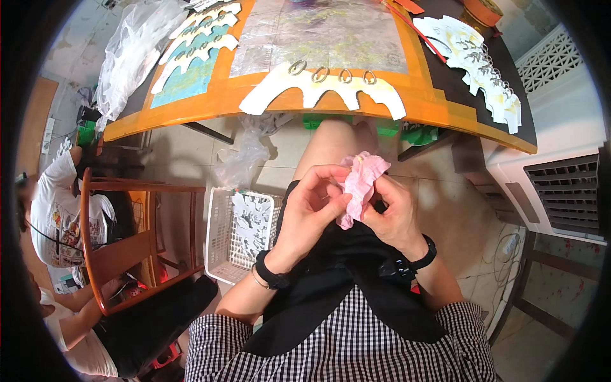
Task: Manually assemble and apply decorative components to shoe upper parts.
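Observation:
A crumpled piece of pink cloth (363, 181) is held up above my lap between both hands. My left hand (318, 197) pinches its left side with thumb and fingertips. My right hand (393, 210) grips its right side, the thumb pressed against the lower part. A small yellowish spot shows at the cloth's top; the fingertips behind it are partly hidden. Just beyond my hands, at the table's front edge, lies a white scalloped piece (321, 92) with several metal loops along its top. Neither hand touches it.
The table (439, 105) has an orange taped edge. Similar scalloped pieces (468, 54) lie in a row at its right, with a red stick (423, 37) beside them. Plastic bags (133, 54) hang at the left. A white basket (219, 251), a wooden chair (121, 261) and other people (73, 216) are to my left.

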`<state>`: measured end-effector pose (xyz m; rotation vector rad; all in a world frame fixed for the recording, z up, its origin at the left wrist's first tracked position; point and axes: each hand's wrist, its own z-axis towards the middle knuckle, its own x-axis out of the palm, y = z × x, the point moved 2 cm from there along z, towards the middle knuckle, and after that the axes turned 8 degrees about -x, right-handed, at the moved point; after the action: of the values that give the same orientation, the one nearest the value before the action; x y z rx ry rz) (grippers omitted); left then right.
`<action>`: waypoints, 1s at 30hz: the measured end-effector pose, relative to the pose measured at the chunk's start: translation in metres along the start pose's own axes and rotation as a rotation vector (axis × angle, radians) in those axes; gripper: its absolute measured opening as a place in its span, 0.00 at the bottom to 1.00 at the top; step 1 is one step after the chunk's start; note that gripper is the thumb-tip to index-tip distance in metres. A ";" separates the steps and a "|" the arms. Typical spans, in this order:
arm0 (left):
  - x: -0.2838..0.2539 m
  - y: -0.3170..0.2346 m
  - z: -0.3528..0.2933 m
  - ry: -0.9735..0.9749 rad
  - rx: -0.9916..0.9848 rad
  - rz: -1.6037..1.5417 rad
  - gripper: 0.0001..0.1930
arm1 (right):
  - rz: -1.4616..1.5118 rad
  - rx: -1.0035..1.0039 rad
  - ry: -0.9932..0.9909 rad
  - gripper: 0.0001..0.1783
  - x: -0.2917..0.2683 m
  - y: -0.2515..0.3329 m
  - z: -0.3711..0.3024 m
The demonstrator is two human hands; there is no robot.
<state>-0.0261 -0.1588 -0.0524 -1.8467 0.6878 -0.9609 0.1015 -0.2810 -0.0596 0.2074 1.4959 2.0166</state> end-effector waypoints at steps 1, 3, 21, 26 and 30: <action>-0.002 0.002 0.001 0.044 -0.041 -0.070 0.18 | -0.024 -0.016 -0.015 0.14 0.001 0.002 0.000; -0.003 0.001 0.001 0.087 -0.081 -0.139 0.18 | 0.084 0.021 -0.059 0.15 0.004 -0.001 -0.002; -0.009 0.011 0.007 0.165 -0.269 -0.444 0.20 | 0.182 0.116 0.045 0.22 -0.004 -0.018 -0.010; -0.019 0.005 0.012 0.337 -0.348 -0.972 0.40 | 0.403 0.299 -0.278 0.25 -0.030 -0.036 -0.032; -0.026 0.014 0.014 0.344 -0.369 -1.048 0.40 | 0.642 0.345 -0.581 0.23 -0.036 -0.033 -0.036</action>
<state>-0.0292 -0.1378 -0.0775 -2.4320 0.0141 -1.9481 0.1257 -0.3241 -0.0936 1.4371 1.4723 1.8606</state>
